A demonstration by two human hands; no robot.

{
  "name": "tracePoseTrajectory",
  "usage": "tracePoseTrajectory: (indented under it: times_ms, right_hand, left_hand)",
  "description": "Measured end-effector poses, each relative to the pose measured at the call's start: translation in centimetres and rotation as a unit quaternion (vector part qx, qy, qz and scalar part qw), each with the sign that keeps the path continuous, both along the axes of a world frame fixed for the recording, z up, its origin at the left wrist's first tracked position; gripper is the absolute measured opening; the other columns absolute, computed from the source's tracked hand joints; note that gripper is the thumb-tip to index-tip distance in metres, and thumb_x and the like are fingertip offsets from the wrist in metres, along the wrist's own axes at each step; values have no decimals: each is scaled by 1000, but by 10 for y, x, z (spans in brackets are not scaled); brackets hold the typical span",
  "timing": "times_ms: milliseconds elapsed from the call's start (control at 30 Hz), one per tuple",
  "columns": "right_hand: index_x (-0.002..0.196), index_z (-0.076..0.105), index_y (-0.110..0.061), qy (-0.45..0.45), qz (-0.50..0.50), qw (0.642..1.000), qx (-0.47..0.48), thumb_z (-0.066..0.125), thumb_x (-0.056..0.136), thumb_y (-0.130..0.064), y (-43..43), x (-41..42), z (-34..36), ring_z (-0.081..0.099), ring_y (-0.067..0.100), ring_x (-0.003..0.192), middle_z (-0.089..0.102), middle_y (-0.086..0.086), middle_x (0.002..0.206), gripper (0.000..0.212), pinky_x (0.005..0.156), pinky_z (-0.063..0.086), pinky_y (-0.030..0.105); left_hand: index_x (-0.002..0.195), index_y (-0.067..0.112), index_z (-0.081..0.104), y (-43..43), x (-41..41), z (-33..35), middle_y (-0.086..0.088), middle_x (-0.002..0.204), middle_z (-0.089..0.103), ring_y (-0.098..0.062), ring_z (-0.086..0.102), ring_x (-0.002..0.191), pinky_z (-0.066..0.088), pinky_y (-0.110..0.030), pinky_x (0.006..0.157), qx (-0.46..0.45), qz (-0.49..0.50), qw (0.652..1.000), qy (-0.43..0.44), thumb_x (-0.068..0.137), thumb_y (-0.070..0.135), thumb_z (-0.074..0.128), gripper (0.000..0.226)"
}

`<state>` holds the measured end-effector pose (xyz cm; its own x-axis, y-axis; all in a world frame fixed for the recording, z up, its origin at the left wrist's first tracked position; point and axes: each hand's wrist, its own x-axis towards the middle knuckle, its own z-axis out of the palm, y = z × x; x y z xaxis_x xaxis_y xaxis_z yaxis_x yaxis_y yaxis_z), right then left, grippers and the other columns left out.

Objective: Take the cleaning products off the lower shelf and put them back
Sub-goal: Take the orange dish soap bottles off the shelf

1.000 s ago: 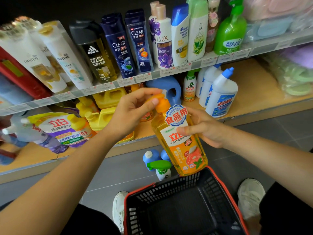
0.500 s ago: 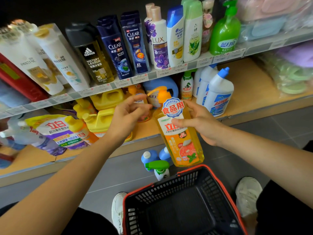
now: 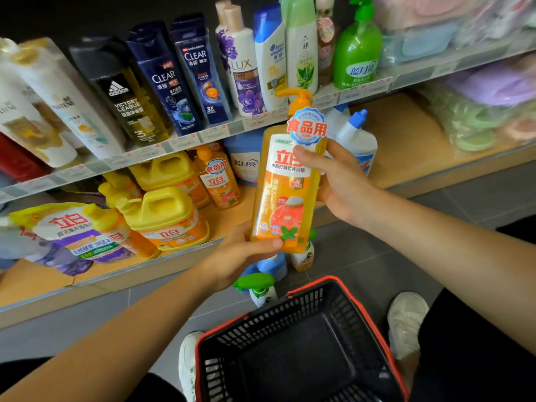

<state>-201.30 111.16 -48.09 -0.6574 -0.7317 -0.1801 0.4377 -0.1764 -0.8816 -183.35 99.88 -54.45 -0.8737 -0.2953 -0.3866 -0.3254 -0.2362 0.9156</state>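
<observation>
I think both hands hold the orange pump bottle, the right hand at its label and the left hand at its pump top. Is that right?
Not quite. The head view shows both hands on the orange pump bottle, the right hand at its label, but the left hand grips its bottom end, not its pump top. Nothing touches the pump.

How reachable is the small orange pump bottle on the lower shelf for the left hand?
Likely not yet: the left hand holds the base of the big orange bottle. Otherwise the way to the small orange pump bottle looks free, with bare shelf before it.
</observation>
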Motion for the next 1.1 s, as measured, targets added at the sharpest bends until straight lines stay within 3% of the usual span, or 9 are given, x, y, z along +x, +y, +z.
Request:
tracePoseTrajectory:
  times_ms: [100, 200, 367, 433, 533, 667, 733, 867, 1100]
  right_hand:
    - [126, 62, -20, -15, 29, 999, -15, 71, 88, -24, -1, -8, 4, 72, 23, 104, 73, 4, 117, 39, 74, 60, 41]
    - [120, 66, -25, -8, 54, 998, 10, 68, 92, -33, 1, -19, 2, 73, 20, 100, 76, 1, 110, 29, 80, 60, 44]
    - [109, 67, -17, -3, 88, 980, 176, 67, 87, -54, 11, -13, -11, 75, 32, 89, 78, 11, 91, 44, 72, 62, 43]
    - [100, 70, -9, 102, 83, 960, 246, 70, 87, -50, 15, -6, -14, 76, 28, 79, 77, 10, 80, 43, 62, 61, 32]
    - [86, 75, -18, 432, -28, 874, 221, 80, 81, -39, 17, -6, -12, 70, 12, 73, 73, -3, 72, 22, 64, 52, 18]
    - [149, 39, -30, 612, 141, 757, 181, 88, 65, -50, 8, -2, -8, 43, 10, 131, 48, -4, 143, 99, 109, 35, 26]
    - [153, 30, -36, 573, 215, 771, 176, 91, 62, -48, 5, 3, -13, 48, 9, 132, 50, -8, 145, 109, 110, 42, 34]
    - [136, 50, -33, 504, 191, 831, 135, 96, 56, -40, 10, 0, -21, 62, -1, 111, 66, -17, 119, 92, 95, 54, 33]
    - [134, 52, -25, 446, 127, 877, 121, 97, 59, -33, 10, 1, -20, 65, 10, 111, 67, -7, 120, 88, 95, 55, 43]
  left_hand:
    - [131, -4, 56, 3, -3, 1, -23, 125, 68, -35, 66, 116, 53, -46, 103, 94, 68, 992, 56, 65, 21, 82, 75]
    - [125, -2, 57, -3, -6, 10, -18, 119, 70, -33, 69, 108, 59, -46, 90, 118, 138, 978, 104, 73, 11, 77, 57]
    - [80, 17, 52, -33, -9, 34, -14, 98, 66, -28, 72, 91, 58, -36, 63, 7, 231, 962, 147, 58, 15, 88, 43]
    - [76, 20, 51, -40, -8, 40, -12, 88, 55, -26, 65, 84, 52, -33, 58, -84, 255, 952, 144, 52, 21, 91, 47]
    - [91, 21, 65, -43, -9, 48, 3, 84, 65, -20, 67, 83, 59, -41, 72, -206, 243, 937, 144, 47, 27, 94, 53]
    - [110, 38, 68, -32, -7, 60, 14, 105, 72, -2, 68, 99, 57, -29, 88, -347, 179, 913, 114, 43, 44, 95, 73]
    - [112, 41, 68, -22, -7, 60, 7, 108, 72, -8, 70, 100, 59, -35, 88, -367, 132, 911, 133, 47, 40, 97, 71]
    - [128, 28, 66, -15, -8, 61, 3, 116, 66, -12, 65, 112, 56, -33, 96, -392, 84, 901, 167, 61, 27, 97, 74]
    - [144, 21, 52, -12, -12, 64, 1, 162, 35, -16, 22, 154, 23, -43, 125, -491, -33, 849, 194, 96, 27, 64, 50]
